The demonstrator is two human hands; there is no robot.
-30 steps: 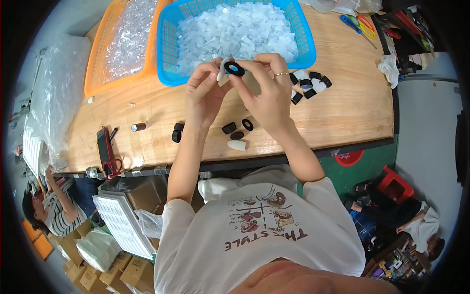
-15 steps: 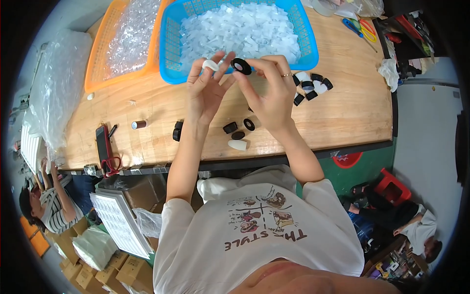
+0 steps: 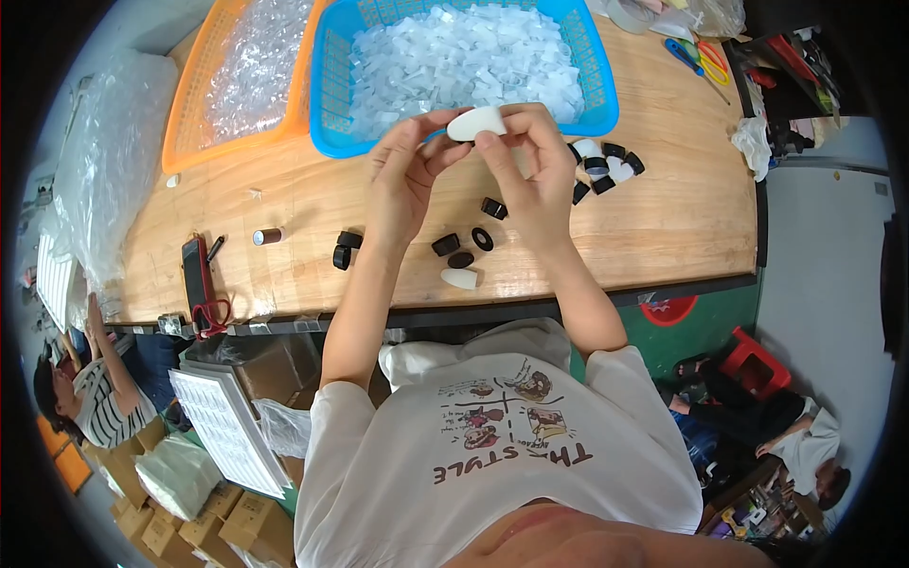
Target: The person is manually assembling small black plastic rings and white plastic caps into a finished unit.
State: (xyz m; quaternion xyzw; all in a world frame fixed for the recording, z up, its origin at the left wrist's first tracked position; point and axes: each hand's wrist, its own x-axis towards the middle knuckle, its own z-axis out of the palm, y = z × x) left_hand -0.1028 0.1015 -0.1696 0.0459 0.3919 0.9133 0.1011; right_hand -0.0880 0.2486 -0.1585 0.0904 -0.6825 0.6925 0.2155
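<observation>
A white, round-ended tapered piece (image 3: 476,123) is held between both hands in front of the blue basket (image 3: 327,142). The fingers of my left hand (image 3: 402,180) pinch its rounded end. My right hand (image 3: 538,180) grips the wider end, thumb on the near face. Below the hands, on the wooden table, lie a black cap (image 3: 493,207), another black cap (image 3: 445,245), a black ring (image 3: 482,239), a black disc (image 3: 460,259) and a similar white piece (image 3: 459,278). Two black caps (image 3: 343,256) sit beside my left forearm.
Small translucent pieces (image 3: 464,66) fill the blue basket; an orange basket (image 3: 180,151) of clear pieces stands left. Black and white parts (image 3: 603,168) cluster right. A phone (image 3: 196,279), a brown cylinder (image 3: 268,236) and scissors (image 3: 710,62) lie on the table. Two people are nearby.
My hands have come together on the white piece, which was in my left hand alone. The black ring my right hand held no longer shows; where it is, I cannot tell.
</observation>
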